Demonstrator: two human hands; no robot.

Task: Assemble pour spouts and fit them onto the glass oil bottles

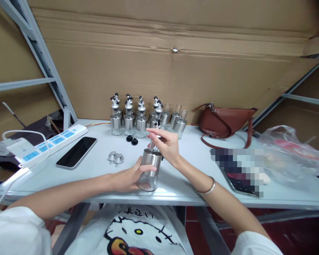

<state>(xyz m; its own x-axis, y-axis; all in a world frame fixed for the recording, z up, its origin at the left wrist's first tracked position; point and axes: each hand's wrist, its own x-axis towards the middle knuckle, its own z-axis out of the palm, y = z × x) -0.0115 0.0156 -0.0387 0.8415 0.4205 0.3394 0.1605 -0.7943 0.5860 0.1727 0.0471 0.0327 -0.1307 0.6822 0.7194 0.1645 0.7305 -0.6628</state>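
Near the table's front edge stands a glass oil bottle [152, 160] with a brushed-metal sleeve around its middle. My left hand [129, 175] is wrapped round the lower body of this bottle. At its top, my right hand [167, 144] closes its fingers on the pour spout [157, 124], whose black tip shows above the fingers. The neck is partly hidden by that hand. Two black stoppers [132, 140] lie behind the bottle to the left. Two silver ring-shaped caps [116, 157] rest left of it.
Behind stand several bottles with spouts [129, 118] and several without [179, 124]. A phone [77, 152] and power strip [53, 143] with a white cable lie left. On the right are a brown handbag [225, 120], a pixelated flat item [239, 170] and a plastic bag [295, 156].
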